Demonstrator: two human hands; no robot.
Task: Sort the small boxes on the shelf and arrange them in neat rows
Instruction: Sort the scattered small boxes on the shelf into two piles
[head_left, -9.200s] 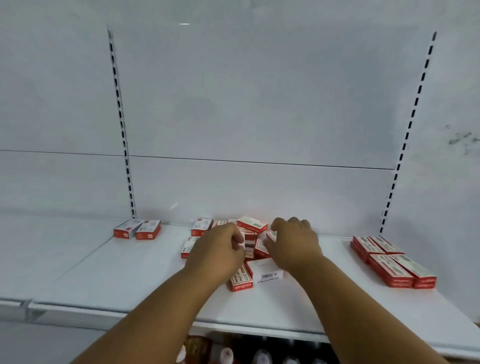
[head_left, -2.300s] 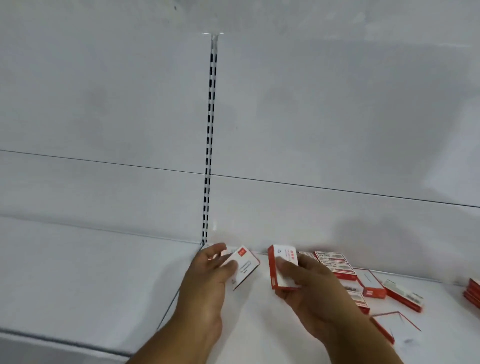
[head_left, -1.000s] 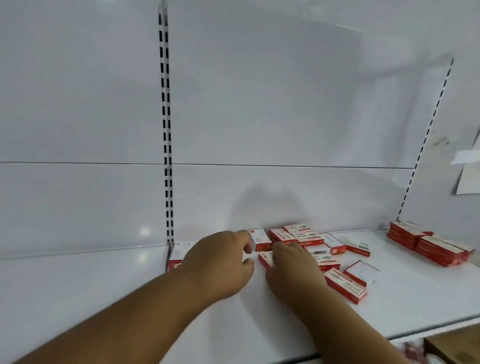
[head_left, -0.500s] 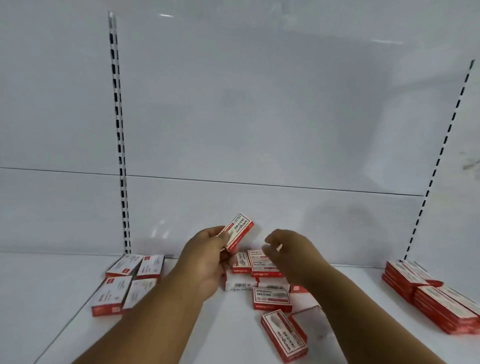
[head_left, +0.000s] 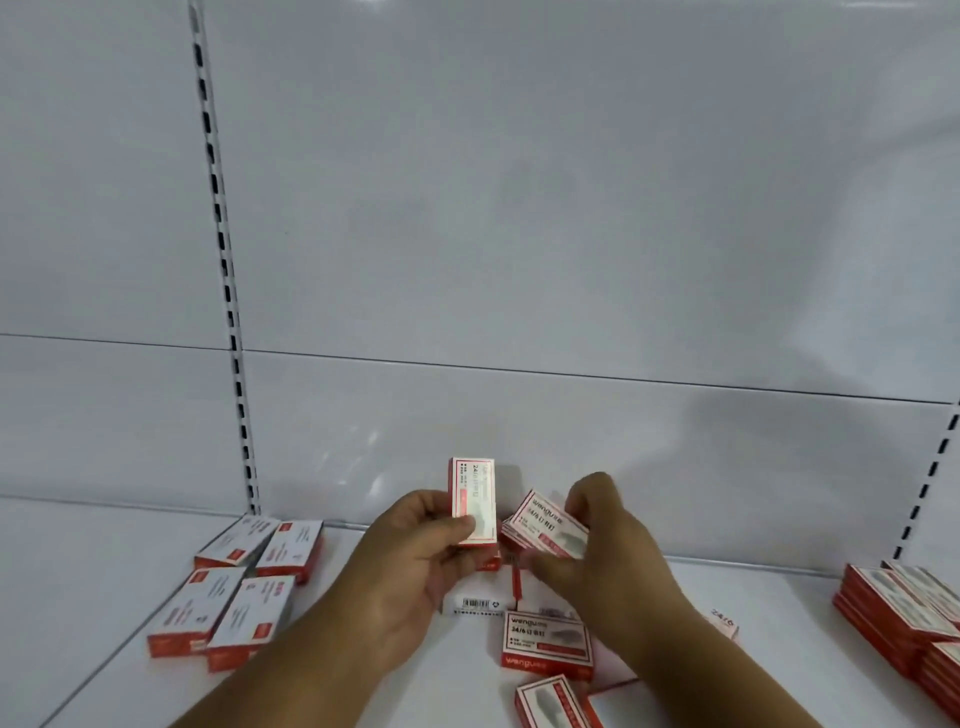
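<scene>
Small red-and-white boxes lie on a white shelf (head_left: 104, 561). My left hand (head_left: 410, 556) holds one box (head_left: 471, 493) upright above the shelf, thumb across its face. My right hand (head_left: 608, 551) grips a second box (head_left: 550, 525), tilted, just right of the first. Under and in front of my hands lies a loose pile of boxes (head_left: 548, 642). At the left, several boxes (head_left: 234, 587) lie flat in a neat block of two rows. A stack of boxes (head_left: 904, 608) stands at the right edge.
The white back panel (head_left: 519, 234) rises right behind the boxes, with slotted uprights at the left (head_left: 223, 260) and at the right (head_left: 930, 483). Bare shelf surface stretches left of the neat block.
My left hand has turned its box upright. My right hand, empty half a second ago, now holds a box taken from the pile. The view has dropped slightly.
</scene>
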